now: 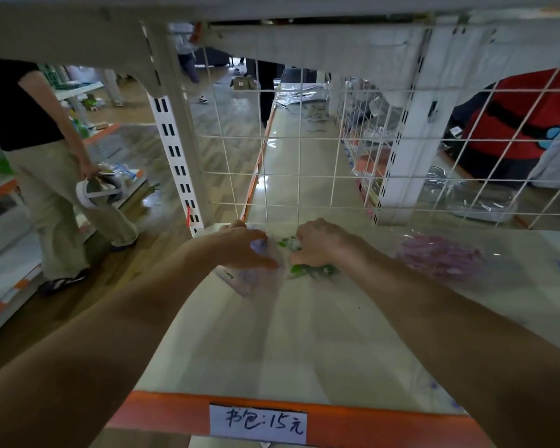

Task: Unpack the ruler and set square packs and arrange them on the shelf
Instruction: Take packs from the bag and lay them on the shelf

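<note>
At the far left, well out from the wire grid (299, 174), a person (46, 156) in a black top and pale trousers stands in the aisle. The slotted upright (178, 156) rises at the grid's left edge.

Just in front of the grid's lower left corner, the left hand (240, 248) curls over the top of a clear blue-printed pack (251, 281), thumb below and fingers above, pinching it. The pack's long axis seems to run away from the grid toward the front, its free corner pointing front-left and resting on the shelf board (272, 344). Motion blur hides its exact outline.

Just to its right, equally close to the grid, the right hand (322, 244) is closed into a fist around a crumpled green-printed pack (317, 270). The green part trails sideways along the grid line to the right. The two hands are near each other but apart.

Further right along the foot of the grid lies a purple-printed pack (440, 257), flat on the board and blurred.

From the packs, the pale board runs forward away from the grid to the orange front lip (385, 425), crossed only by both forearms. A handwritten price label (257, 423) sits on that lip. The upper shelf (272, 8) hangs low over the grid's top edge.
</note>
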Demonstrator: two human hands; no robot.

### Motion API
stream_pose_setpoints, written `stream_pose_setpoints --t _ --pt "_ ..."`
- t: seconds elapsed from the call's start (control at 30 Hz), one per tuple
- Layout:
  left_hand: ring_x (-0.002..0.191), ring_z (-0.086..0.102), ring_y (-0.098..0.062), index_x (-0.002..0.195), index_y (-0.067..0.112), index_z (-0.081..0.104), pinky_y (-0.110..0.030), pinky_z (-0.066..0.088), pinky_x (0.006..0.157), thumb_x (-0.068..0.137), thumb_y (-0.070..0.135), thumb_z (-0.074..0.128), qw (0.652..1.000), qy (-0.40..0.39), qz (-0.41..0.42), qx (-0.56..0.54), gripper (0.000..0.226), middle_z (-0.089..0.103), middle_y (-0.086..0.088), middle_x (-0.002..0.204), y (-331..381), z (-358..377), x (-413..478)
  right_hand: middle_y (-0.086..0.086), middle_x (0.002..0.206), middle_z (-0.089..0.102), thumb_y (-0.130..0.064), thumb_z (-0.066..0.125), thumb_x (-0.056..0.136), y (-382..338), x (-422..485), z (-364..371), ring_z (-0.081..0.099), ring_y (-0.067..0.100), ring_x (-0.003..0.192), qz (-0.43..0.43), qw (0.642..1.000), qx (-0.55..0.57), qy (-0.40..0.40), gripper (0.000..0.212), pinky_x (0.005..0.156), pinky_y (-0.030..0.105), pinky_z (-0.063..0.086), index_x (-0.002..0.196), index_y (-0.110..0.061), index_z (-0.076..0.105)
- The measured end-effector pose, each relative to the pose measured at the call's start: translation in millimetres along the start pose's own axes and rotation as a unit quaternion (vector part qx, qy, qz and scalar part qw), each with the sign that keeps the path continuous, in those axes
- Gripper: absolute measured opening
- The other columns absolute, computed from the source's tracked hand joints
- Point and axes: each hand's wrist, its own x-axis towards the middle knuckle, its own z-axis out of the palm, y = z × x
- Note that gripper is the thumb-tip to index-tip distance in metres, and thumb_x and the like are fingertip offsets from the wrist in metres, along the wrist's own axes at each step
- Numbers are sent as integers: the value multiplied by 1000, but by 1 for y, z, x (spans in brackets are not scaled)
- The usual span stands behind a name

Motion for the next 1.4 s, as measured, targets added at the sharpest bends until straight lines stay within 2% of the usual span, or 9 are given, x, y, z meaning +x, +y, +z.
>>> stream_pose_setpoints --t 0.27,0.4,0.67,0.77,0.83,0.93,1.03,1.13,1.4 --pt "128 41 -28 138 31 44 -37 38 101 81 59 60 997 81 -8 10 65 43 -8 140 6 -5 -11 9 142 46 -42 54 94 14 -35 -41 48 27 125 -22 1000 7 -8 55 95 28 40 138 -9 47" --pt "126 45 -24 132 29 51 -34 37 103 82 51 64 986 128 66 -85 56 47 -6 136 56 -10 -26 4 131 54 -43 59 90 51 -72 -68 56 26 112 -35 999 11 -34 48 97 36 48 130 -16 56" --pt "138 30 -14 148 32 22 -27 27 109 81 55 63 971 -70 176 -148 82 25 5 153 180 9 -68 -10 105 60 -55 69 75 149 -162 -78 59 10 92 -44 993 -25 -102 48 84 27 51 116 -35 55" --pt "143 19 -13 153 26 5 -23 22 109 81 56 64 969 -113 183 -118 97 12 7 159 202 19 -76 -3 120 56 -69 72 55 182 -178 -60 62 18 95 16 983 -56 -173 90 85 35 55 133 -35 40" --pt "143 21 -17 152 28 2 -27 26 110 78 59 65 971 -111 184 -109 102 13 5 158 212 27 -80 1 137 46 -57 77 66 193 -188 -44 60 17 103 54 973 -45 -218 104 88 33 54 148 -28 19" --pt "136 33 -25 149 31 15 -42 36 106 70 68 67 977 -94 183 -53 101 28 2 151 223 36 -88 4 135 44 -55 72 72 196 -201 -20 56 21 111 14 978 -115 -175 90 90 32 51 144 -28 25" --pt "108 47 -26 114 28 45 -36 40 85 75 57 64 976 -65 206 26 52 48 5 108 231 45 -93 -6 94 47 -53 72 67 186 -201 -7 54 9 86 -38 986 -98 -130 58 81 35 55 109 -29 41" --pt "108 43 -23 104 25 41 -27 30 80 80 41 63 982 -39 180 40 36 42 8 94 227 41 -104 -11 81 46 -44 75 70 167 -196 -9 51 12 87 -89 986 -77 -119 54 78 31 53 111 -22 46" --pt "126 39 -23 145 31 23 -38 40 102 71 43 76 996 -87 -8 2 93 37 -1 136 141 32 -123 10 119 58 -39 76 76 79 -168 0 62 25 101 -155 979 -28 -132 61 80 34 53 125 -11 51"
